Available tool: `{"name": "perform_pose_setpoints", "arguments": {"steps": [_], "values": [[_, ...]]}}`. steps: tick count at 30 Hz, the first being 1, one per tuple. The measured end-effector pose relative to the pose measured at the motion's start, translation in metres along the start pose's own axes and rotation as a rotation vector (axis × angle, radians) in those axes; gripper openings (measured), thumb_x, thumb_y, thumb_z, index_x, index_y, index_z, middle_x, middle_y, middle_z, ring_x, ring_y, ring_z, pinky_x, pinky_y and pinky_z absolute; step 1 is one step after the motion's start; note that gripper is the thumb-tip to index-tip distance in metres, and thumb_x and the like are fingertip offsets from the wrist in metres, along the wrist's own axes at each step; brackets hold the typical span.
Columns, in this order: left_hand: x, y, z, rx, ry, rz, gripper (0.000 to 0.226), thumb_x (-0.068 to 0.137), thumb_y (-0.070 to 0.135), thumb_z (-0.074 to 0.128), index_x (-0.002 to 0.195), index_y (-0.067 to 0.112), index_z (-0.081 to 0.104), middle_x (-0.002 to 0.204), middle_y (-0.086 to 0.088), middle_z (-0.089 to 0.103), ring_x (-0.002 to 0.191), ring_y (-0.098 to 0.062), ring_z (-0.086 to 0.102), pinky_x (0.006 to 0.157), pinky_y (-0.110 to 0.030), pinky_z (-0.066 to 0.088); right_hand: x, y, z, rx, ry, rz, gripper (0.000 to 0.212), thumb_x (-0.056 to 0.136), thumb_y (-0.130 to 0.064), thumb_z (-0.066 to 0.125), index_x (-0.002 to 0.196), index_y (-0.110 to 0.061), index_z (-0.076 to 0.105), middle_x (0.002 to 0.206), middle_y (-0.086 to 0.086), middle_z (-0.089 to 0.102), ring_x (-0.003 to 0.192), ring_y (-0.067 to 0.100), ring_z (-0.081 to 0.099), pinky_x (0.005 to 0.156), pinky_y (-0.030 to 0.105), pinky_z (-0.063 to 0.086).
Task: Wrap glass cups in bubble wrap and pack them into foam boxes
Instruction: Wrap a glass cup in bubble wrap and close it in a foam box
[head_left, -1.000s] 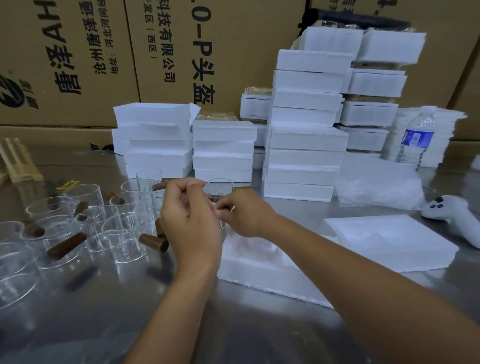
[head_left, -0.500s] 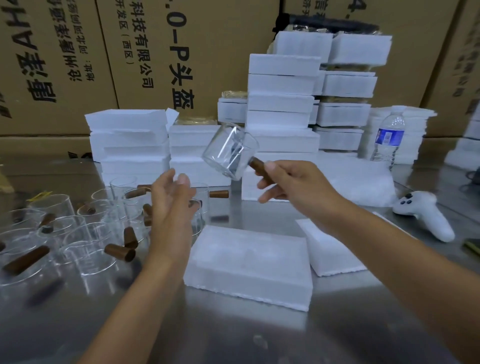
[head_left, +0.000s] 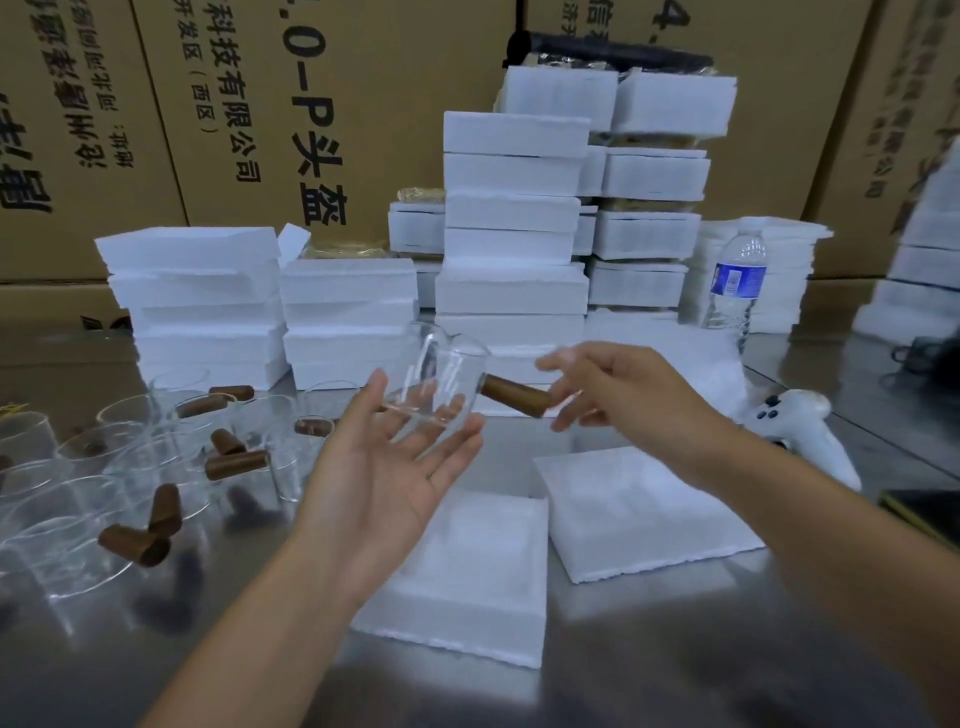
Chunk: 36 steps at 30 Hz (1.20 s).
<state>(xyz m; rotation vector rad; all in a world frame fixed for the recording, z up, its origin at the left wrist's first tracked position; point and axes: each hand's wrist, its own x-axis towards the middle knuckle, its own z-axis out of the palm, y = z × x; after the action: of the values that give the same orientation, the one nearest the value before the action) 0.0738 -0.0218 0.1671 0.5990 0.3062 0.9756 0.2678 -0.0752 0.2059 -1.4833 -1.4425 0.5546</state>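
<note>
Head view, mid-frame: our right hand (head_left: 613, 384) pinches the clear glass cup (head_left: 448, 364) by its brown handle (head_left: 515, 396), left hand (head_left: 384, 470) spread beneath; weak pinch, may drop.

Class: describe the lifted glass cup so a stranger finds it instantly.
Find the tall central stack of foam boxes. Before it, a glass cup tilts in mid-air over the open left hand. Only this cup's wooden handle is pinched by the right hand.

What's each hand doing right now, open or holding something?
Left hand: open, palm up, fingers beneath the glass cup.
Right hand: pinches the cup's wooden handle.
</note>
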Motion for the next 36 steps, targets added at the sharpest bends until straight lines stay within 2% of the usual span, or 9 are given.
{"name": "perform_pose_setpoints", "arguments": {"steps": [5,8,13,18,21,26,29,32,36], "values": [[-0.003,0.012,-0.010,-0.085,0.085,0.093,0.046,0.084,0.039,0.061,0.112,0.002,0.059,0.103,-0.015,0.069,0.093,-0.030,0.070,0.070,-0.036,0.059,0.059,0.045,-0.022,-0.109,0.303,0.242,0.022,0.092,-0.021,0.055,0.101,-0.005,0.067,0.096,0.012,0.069,0.072,0.015,0.063,0.064,0.023,0.046],[-0.005,0.015,-0.010,-0.078,0.091,0.110,0.051,0.079,0.038,0.063,0.116,0.003,0.058,0.110,-0.017,0.068,0.095,-0.031,0.069,0.070,-0.038,0.059,0.080,0.074,-0.024,-0.444,0.246,0.396,0.024,0.089,-0.013,0.054,0.101,0.005,0.065,0.106,0.017,0.065,0.095,0.030,0.062,0.080,0.034,0.050],[-0.005,0.014,-0.009,-0.034,0.084,0.099,0.051,0.077,0.039,0.062,0.112,0.003,0.061,0.108,-0.016,0.068,0.095,-0.032,0.069,0.070,-0.037,0.059,0.091,0.095,-0.019,-0.968,0.118,0.436,0.010,0.084,-0.013,0.052,0.094,-0.014,0.054,0.098,0.003,0.051,0.095,0.026,0.051,0.081,0.031,0.033],[-0.005,0.012,-0.008,-0.021,0.059,0.112,0.043,0.077,0.038,0.061,0.106,0.006,0.063,0.104,-0.014,0.070,0.095,-0.030,0.070,0.071,-0.039,0.059,0.097,0.101,-0.012,-1.031,0.098,0.530,0.025,0.082,-0.031,0.063,0.075,-0.017,0.044,0.073,-0.003,0.043,0.078,0.022,0.048,0.075,0.031,0.033],[-0.006,0.013,-0.007,-0.019,0.045,0.108,0.046,0.077,0.038,0.061,0.110,0.005,0.063,0.106,-0.016,0.070,0.096,-0.031,0.069,0.070,-0.038,0.059,0.096,0.099,-0.013,-1.066,0.156,0.531,0.021,0.081,-0.019,0.063,0.073,-0.015,0.044,0.071,-0.001,0.043,0.073,0.022,0.048,0.074,0.030,0.035],[-0.007,0.013,-0.006,-0.052,0.048,0.117,0.036,0.077,0.035,0.062,0.096,0.005,0.067,0.095,-0.013,0.073,0.090,-0.030,0.071,0.073,-0.042,0.059,0.086,0.086,-0.019,-0.817,0.462,0.551,0.018,0.081,-0.014,0.052,0.066,-0.013,0.043,0.068,0.002,0.044,0.064,0.023,0.044,0.075,0.032,0.037],[-0.006,0.014,-0.008,-0.115,0.061,0.106,0.035,0.077,0.033,0.064,0.092,0.003,0.070,0.098,-0.014,0.072,0.090,-0.031,0.071,0.075,-0.046,0.058,0.074,0.072,-0.026,-0.464,0.703,0.448,0.015,0.084,-0.017,0.050,0.075,-0.010,0.060,0.071,0.003,0.053,0.069,0.027,0.050,0.074,0.032,0.042],[-0.006,0.019,-0.010,-0.177,0.067,0.090,0.046,0.077,0.034,0.065,0.110,0.002,0.063,0.107,-0.016,0.069,0.093,-0.033,0.070,0.074,-0.043,0.059,0.063,0.048,-0.025,-0.170,0.925,0.104,0.018,0.091,-0.020,0.050,0.099,-0.010,0.063,0.071,-0.007,0.052,0.063,0.005,0.049,0.066,0.018,0.042],[-0.009,0.023,-0.011,-0.225,0.037,0.133,0.049,0.081,0.037,0.063,0.117,0.003,0.060,0.111,-0.016,0.067,0.095,-0.029,0.069,0.070,-0.035,0.059,0.043,0.003,-0.002,-0.029,0.852,-0.348,0.008,0.092,-0.015,0.054,0.091,-0.015,0.062,0.066,-0.013,0.052,0.056,-0.006,0.048,0.054,0.007,0.037]]}}
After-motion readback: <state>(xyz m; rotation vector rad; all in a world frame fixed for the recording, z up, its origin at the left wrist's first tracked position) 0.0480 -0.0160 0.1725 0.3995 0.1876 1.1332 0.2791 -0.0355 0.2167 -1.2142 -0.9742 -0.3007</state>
